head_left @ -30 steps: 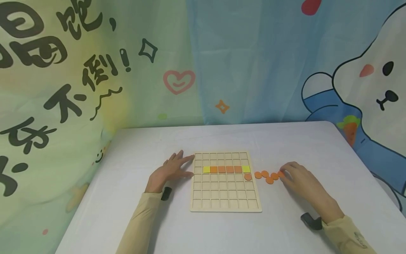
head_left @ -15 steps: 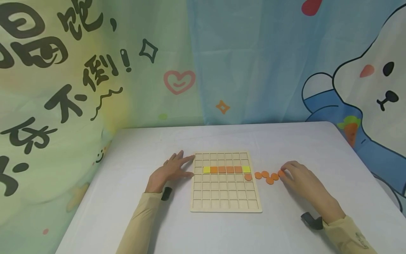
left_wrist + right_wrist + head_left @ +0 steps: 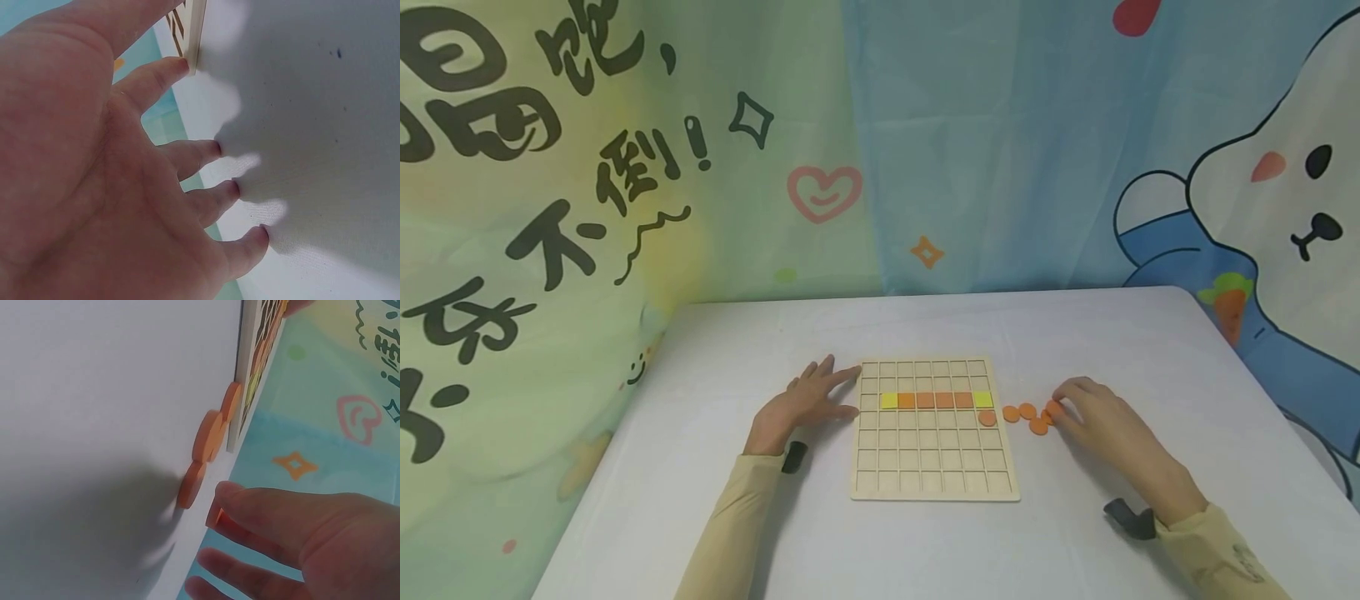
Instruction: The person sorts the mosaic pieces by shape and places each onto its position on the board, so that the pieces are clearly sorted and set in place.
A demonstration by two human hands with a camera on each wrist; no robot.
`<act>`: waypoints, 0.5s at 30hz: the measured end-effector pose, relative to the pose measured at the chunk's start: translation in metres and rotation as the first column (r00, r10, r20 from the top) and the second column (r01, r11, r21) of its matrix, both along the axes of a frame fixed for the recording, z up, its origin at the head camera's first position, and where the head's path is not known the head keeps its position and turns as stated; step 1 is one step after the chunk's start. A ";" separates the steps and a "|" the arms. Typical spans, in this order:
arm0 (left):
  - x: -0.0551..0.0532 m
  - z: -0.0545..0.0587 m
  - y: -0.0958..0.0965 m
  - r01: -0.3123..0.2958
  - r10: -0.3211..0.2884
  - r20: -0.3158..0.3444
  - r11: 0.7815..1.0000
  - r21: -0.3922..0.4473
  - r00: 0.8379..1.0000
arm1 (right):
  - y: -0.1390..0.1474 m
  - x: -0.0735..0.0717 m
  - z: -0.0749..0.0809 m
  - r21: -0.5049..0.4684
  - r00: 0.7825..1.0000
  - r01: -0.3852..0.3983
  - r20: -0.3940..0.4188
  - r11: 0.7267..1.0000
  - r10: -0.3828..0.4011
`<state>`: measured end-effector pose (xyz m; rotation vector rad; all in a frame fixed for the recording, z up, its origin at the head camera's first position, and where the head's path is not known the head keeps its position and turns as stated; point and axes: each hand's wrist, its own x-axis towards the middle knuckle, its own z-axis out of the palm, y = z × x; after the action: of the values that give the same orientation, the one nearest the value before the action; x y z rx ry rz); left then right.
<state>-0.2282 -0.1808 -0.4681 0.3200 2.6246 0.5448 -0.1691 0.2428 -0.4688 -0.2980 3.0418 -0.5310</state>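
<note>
A pale wooden grid board lies on the table. Across one of its rows runs a line of orange squares with a yellow square at each end. One orange disc sits in the row below, at the right. My left hand has its fingers spread, thumb and index fingertip at the board's left edge. Right of the board, my right hand pinches an orange disc between thumb and fingers, raised off the table in the right wrist view. Several loose orange discs lie between that hand and the board.
A white cloth covers the table. Behind it hangs a printed curtain with cartoon figures and lettering. Both forearms, in beige sleeves, reach in from the front on either side of the board.
My right hand has shifted slightly left with the pinched disc, which now overlaps the nearest loose disc in the head view. My left hand and the board stay in place.
</note>
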 end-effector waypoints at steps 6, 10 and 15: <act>0.000 0.000 0.000 -0.003 0.003 -0.004 1.000 0.006 1.000 | -0.007 0.000 0.004 0.007 1.000 -0.024 -0.010 1.000 0.024; 0.001 0.000 0.000 -0.006 0.006 -0.005 1.000 0.006 1.000 | -0.010 0.000 0.003 0.011 0.999 -0.035 -0.018 0.999 0.035; 0.000 0.000 0.000 -0.008 0.008 -0.007 1.000 0.009 1.000 | -0.014 0.000 0.004 0.017 0.999 -0.046 -0.027 0.999 0.046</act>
<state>-0.2277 -0.1805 -0.4682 0.3153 2.6318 0.5592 -0.1696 0.2288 -0.4652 -0.3771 3.0558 -0.5027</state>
